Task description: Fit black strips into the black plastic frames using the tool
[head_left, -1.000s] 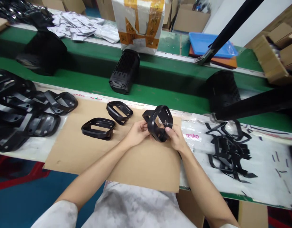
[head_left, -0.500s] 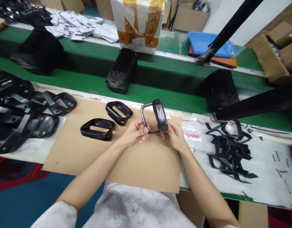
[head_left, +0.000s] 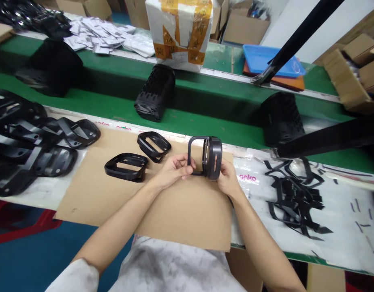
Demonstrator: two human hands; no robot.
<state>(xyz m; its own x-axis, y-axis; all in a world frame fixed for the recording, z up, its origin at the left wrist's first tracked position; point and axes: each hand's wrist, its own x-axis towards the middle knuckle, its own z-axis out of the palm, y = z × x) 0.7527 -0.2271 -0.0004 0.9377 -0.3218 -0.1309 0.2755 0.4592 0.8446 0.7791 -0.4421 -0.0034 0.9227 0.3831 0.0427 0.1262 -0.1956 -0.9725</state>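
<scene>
Held frame [head_left: 211, 158]: turned and shifted slightly right since the earlier picture; ring now near upright, slotted side toward the viewer, loop pointing left.
Cardboard [head_left: 183, 215]: lies under both forearms; the held frame is over its right part, near the far edge.
Left hand [head_left: 178, 168]: thumb and fingers pinching the loop [head_left: 189, 151] near its lower left corner.
Right hand [head_left: 227, 176]: closed on the ring's right side; fingertips hidden behind it, exact hold cannot be told.
Slot [head_left: 216, 163]: in plain view, no finger across it. Judged worth keeping so, right fingers on the rim.
Loop handling: looks slim beside the ring; a light pinch should do, right hand taking the weight. Prying on it might bend it.
Turning: best with both wrists together, low over the cardboard, which would probably soften a slip.
Near frame [head_left: 126, 174]: on the cardboard, left of the hands; left elbow best kept off it.
Far frame [head_left: 148, 152]: just beyond, likewise lying down.
Frame pile [head_left: 37, 154]: overlapping, at left.
Strips [head_left: 296, 198]: tangled, on the white sheet at right.
Housing [head_left: 154, 93]: on the green surface beyond.
Parcel [head_left: 179, 36]: taped, behind the housing.
</scene>
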